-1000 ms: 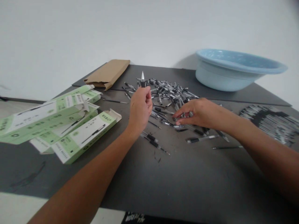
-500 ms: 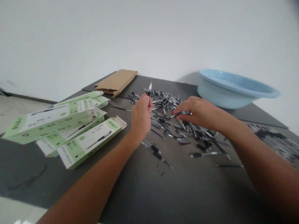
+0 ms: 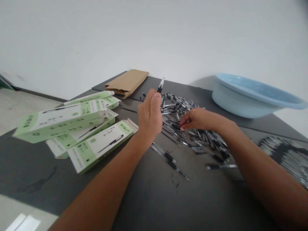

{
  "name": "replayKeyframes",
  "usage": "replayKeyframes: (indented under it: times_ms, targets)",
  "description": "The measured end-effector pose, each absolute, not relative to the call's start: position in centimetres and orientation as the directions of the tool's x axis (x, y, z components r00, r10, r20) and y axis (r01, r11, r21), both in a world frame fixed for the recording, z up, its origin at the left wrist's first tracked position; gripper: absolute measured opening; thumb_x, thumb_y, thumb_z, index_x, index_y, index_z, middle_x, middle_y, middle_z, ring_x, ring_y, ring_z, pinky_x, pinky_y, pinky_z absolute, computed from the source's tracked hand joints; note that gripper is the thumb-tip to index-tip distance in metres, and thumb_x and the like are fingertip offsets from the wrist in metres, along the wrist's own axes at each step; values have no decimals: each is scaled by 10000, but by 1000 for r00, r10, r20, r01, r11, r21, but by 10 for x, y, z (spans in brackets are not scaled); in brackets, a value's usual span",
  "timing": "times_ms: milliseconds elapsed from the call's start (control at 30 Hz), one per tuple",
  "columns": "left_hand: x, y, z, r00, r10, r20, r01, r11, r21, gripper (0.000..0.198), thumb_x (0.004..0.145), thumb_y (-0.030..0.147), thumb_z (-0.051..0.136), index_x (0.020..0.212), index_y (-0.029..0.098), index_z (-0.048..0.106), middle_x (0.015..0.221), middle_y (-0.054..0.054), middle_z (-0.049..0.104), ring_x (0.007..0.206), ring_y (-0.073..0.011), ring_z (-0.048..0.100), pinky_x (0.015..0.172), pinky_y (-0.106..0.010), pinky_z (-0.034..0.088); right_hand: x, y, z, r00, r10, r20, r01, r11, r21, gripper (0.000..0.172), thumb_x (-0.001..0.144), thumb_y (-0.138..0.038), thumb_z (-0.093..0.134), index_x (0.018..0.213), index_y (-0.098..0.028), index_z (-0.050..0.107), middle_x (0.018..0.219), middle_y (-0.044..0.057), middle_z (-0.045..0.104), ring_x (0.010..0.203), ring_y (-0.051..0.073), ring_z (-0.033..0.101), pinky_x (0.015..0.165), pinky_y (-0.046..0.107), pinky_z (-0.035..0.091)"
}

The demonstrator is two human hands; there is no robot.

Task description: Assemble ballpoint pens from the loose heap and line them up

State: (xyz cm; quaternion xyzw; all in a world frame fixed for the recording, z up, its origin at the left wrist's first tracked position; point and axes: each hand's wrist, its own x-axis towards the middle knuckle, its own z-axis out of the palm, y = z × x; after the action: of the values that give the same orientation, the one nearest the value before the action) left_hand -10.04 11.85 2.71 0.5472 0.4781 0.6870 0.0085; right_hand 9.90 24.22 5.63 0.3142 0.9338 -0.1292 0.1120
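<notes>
My left hand (image 3: 151, 117) is closed around a clear gel pen (image 3: 161, 86) with a black grip, its tip pointing up. Bent over the pile of pen parts (image 3: 179, 102), my right hand (image 3: 204, 119) has thumb and fingers pinched together at the pile's near side. Whatever lies between those fingertips is too small to make out. Just below my left hand, a couple of clear pens with black grips (image 3: 171, 162) lie apart from the pile. Another black-gripped pen (image 3: 220, 166) rests near my right forearm.
Green and white pen boxes (image 3: 101, 146) are stacked loosely at the left. Behind them lies a flat brown paper bag (image 3: 128, 81). A light blue basin (image 3: 243, 99) stands at the back right, and rows of pens (image 3: 284, 154) lie at the right on the dark table (image 3: 154, 202).
The view has shifted, so the table things appear farther right. My right hand's thumb and fingers have come together over the pile. My left hand still holds the pen, now tilted more to the right.
</notes>
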Motion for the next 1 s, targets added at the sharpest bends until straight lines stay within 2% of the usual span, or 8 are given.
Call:
replayKeyframes:
  times_ms: [267, 533, 633, 767, 1000]
  targets:
    - [-102, 118, 30, -383, 538, 751, 541, -529, 654, 384, 1131, 269, 379, 748, 271, 396, 688, 7, 449, 618, -195, 455, 610, -371, 350, 97, 236, 58, -800, 528, -286, 593, 768, -241, 249, 869, -398, 797, 1073, -266, 854, 977, 0, 857, 879, 213, 785, 774, 292, 530]
    - [-96, 121, 20, -345, 608, 716, 483, -539, 690, 407, 1158, 377, 348, 767, 269, 380, 699, 13, 428, 597, -185, 418, 553, -348, 313, 93, 232, 56, -822, 513, -247, 565, 785, -253, 258, 893, -343, 788, 1122, -257, 872, 988, 26, 861, 866, 228, 785, 777, 306, 524]
    - [-86, 115, 17, -277, 638, 719, 467, -564, 681, 388, 1152, 379, 371, 780, 270, 385, 672, 23, 422, 585, -181, 420, 544, -342, 311, 92, 228, 59, -826, 522, -213, 562, 788, -252, 288, 902, -336, 791, 1162, -237, 862, 985, 37, 858, 844, 218, 779, 751, 294, 527]
    - [-70, 103, 14, -148, 668, 729, 426, -622, 657, 368, 1158, 384, 321, 817, 268, 400, 663, 32, 445, 582, -175, 471, 545, -327, 348, 89, 224, 58, -834, 527, -165, 552, 799, -239, 297, 907, -320, 798, 1194, -272, 858, 1010, 31, 855, 858, 204, 775, 736, 271, 516]
    - [-62, 92, 17, 49, 619, 784, 402, -731, 552, 384, 1130, 398, 374, 776, 254, 411, 664, 21, 491, 557, -167, 465, 555, -350, 324, 83, 221, 52, -857, 489, -161, 514, 829, -220, 241, 915, -240, 766, 1114, -302, 888, 982, 25, 861, 850, 209, 759, 726, 279, 486]
